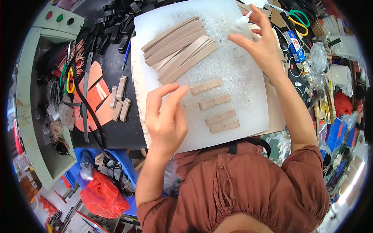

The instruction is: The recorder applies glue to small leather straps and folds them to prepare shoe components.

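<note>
several short tan pieces (119, 100) lie on the dark bench (116, 134) at the far left, beside orange leather cut-outs (95, 99) and a black strap (86, 97). next comes the white board (248, 116), which carries everything in the middle. the left hand (166, 118) hovers over the board's left part, fingers spread and slightly bent, holding nothing (it touches no strip, as far as i can see). just right of its fingertips lie four folded tan strips (216, 105) in a column, one under the other. above them, a stack of long tan strips (179, 48) lies slanted on the board. further right, the right hand (261, 44) is at the board's upper right corner, fingers closed around a small white glue bottle (241, 22). beyond it lie green-handled scissors (297, 19) among the clutter.
</note>
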Demonstrator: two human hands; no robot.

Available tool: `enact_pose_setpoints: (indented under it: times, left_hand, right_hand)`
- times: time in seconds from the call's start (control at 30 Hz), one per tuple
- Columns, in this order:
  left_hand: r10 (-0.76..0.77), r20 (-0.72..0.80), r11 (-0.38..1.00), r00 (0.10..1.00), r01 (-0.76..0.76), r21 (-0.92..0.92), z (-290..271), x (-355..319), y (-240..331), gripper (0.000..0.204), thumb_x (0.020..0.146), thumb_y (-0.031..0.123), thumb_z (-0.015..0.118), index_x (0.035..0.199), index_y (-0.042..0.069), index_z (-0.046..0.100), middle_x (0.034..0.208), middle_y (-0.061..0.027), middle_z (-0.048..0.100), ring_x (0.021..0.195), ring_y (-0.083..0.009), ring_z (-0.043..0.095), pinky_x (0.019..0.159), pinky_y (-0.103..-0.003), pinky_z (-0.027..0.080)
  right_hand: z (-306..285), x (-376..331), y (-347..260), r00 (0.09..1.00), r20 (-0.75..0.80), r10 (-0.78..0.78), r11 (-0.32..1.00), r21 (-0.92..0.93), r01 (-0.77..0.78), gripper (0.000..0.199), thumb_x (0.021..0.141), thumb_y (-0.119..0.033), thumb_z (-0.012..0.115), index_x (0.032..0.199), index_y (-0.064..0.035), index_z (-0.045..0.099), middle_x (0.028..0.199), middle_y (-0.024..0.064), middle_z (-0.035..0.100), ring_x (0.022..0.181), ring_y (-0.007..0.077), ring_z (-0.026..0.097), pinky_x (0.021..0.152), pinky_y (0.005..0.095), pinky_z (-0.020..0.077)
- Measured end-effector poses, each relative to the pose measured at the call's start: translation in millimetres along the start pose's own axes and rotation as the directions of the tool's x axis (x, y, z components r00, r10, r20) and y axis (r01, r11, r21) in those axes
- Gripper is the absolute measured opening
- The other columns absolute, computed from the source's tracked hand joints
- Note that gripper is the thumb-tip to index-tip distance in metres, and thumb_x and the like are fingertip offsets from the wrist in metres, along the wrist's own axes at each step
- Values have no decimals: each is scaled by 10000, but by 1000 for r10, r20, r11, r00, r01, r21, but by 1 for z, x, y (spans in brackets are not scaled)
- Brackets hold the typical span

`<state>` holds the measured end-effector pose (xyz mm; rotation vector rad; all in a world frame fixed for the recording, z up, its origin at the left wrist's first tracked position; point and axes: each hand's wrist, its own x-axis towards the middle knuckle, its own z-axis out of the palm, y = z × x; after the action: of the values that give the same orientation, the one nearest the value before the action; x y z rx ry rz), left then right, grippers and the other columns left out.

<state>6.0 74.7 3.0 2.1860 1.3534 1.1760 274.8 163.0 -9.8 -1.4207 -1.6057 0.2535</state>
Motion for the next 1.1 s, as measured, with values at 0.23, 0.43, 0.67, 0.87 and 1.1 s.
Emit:
enact_pose_setpoints:
  times: [0.23, 0.43, 0.67, 0.87, 1.1]
  left_hand:
    - [-48, 0, 999, 999, 48, 24, -18, -33, 3, 384, 757, -174, 647, 1084, 11, 726, 1020, -134, 685, 880, -290, 656, 768, -358, 531]
    - [109, 62, 993, 992, -111, 34, -12, -34, 8, 374, 712, -147, 644, 1046, 1, 723, 1062, -134, 697, 921, -303, 652, 796, -381, 521]
    - [198, 150, 976, 969, -209, 58, -6, -9, 3, 332, 714, -79, 623, 1026, 9, 693, 1113, -101, 707, 1004, -314, 634, 885, -410, 472]
    - [183, 187, 977, 965, -200, 74, 2, -6, -1, 313, 746, -114, 601, 1020, 17, 676, 1117, -89, 717, 1027, -313, 630, 928, -410, 456]
    - [194, 185, 973, 963, -213, 91, 5, -7, -4, 309, 743, -108, 606, 1014, 24, 672, 1107, -79, 720, 1022, -298, 636, 909, -408, 457]
  right_hand:
    - [-15, -1, -12, 964, 210, 163, 976, 107, -189, 294, 904, -228, 756, 1169, -103, 733, 1119, 29, 718, 867, 165, 660, 759, 293, 505]
    - [-55, -36, -60, 891, 442, -101, 979, -118, 169, 281, 843, -161, 777, 1097, -59, 714, 905, 88, 659, 789, 258, 651, 671, 322, 519]
    - [-51, -41, -77, 764, 442, -469, 770, -219, 599, 362, 675, -11, 730, 1037, -21, 714, 959, 82, 677, 878, 268, 652, 723, 359, 542]
    - [-45, -39, -81, 657, 476, -584, 605, -284, 744, 330, 660, -104, 681, 975, -10, 701, 964, 54, 645, 943, 240, 639, 744, 341, 515]
    - [-42, -44, -82, 608, 550, -573, 549, -293, 783, 445, 643, -124, 641, 1058, 9, 729, 1048, 103, 681, 958, 269, 644, 763, 364, 511]
